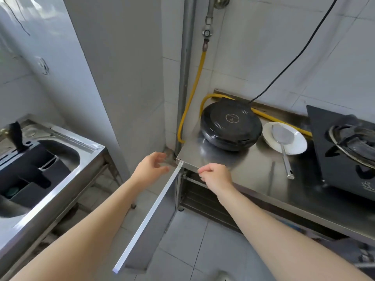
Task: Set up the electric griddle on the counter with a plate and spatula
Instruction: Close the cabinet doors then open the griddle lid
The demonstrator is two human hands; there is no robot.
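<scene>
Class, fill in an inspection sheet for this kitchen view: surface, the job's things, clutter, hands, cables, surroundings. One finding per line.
Surface: steel counter, bare at the front.
Job's things: black griddle shut, at the counter's back left; white plate beside it; spatula lying on the plate, handle overhanging toward the front.
Clutter: nothing seen.
Hands: left hand and right hand both empty, fingers loosely curled, near the counter's corner.
Cables: black cord running up the wall from the griddle; yellow hose behind.
Surroundings: gas stove on the right; cabinet door open; sink on the left.
</scene>
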